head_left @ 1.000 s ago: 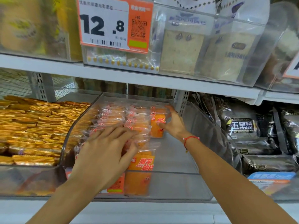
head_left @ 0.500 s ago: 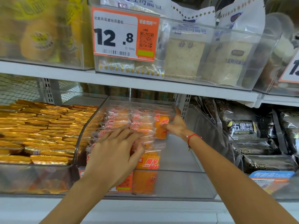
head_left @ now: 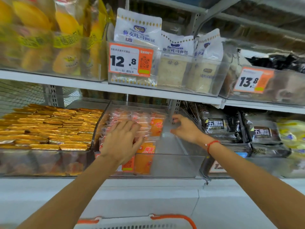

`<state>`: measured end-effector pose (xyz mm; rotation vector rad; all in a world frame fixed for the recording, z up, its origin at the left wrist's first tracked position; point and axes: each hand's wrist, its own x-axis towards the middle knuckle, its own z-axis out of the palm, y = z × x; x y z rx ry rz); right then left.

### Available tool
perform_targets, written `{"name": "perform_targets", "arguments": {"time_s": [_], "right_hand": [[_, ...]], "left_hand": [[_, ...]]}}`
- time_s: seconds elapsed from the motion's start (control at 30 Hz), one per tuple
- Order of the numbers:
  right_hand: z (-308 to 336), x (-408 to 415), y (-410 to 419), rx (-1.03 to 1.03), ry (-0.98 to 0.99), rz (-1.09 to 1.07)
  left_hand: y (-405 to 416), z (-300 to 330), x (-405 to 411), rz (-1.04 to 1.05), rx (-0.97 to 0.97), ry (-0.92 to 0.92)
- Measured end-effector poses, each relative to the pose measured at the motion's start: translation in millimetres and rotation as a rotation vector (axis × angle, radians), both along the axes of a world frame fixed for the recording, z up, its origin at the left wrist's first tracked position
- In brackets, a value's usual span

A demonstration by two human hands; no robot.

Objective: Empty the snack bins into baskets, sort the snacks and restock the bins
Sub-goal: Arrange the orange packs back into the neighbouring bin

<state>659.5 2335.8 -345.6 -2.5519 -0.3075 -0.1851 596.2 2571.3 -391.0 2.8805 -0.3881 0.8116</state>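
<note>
Left hand (head_left: pixel 121 141) flat, fingers straight, pressing orange snack packs (head_left: pixel 145 156) in clear bin (head_left: pixel 173 166), frame centre; right hand (head_left: pixel 185 129) loosely curled, holding nothing, just right of packs; basket (head_left: pixel 173 219) bottom edge.

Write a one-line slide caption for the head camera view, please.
Left hand presses orange snack packets in a clear bin; right hand hovers open beside them, basket below.
</note>
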Motion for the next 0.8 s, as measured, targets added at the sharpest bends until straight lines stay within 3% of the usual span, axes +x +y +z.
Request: {"name": "perform_targets", "arguments": {"time_s": [0.1, 0.2, 0.3, 0.4, 0.47, 0.67, 0.8], "right_hand": [[5.2, -70.1, -7.3, -0.115, -0.221, 0.086], [-15.3, -124.7, -13.6, -0.290, -0.136, 0.218], [-68.8, -153.0, -12.2, -0.479, 0.200, 0.369], [-151.3, -165.9, -9.5, -0.509, 0.443, 0.391], [-210.2, -177.8, -4.0, -0.508, 0.527, 0.373], [-336.9, -218.7, 41.7, -0.412, 0.742, 0.384], [-394.0, -228.0, 67.3, -0.353, 0.720, 0.242]], "left_hand": [[-6.4, 6.2, -29.1, -0.046, -0.066, -0.215], [-13.0, -9.9, -78.4, -0.082, -0.150, -0.350], [-8.4, -53.6, -117.1, -0.007, -0.221, -0.051], [3.5, -123.8, -145.2, 0.108, -0.299, 0.299], [15.9, -173.6, -165.2, 0.179, -0.333, 0.416], [40.1, -294.8, -217.3, 0.227, -0.187, 0.610], [62.8, -353.3, -224.7, 0.296, -0.047, 0.832]]}}
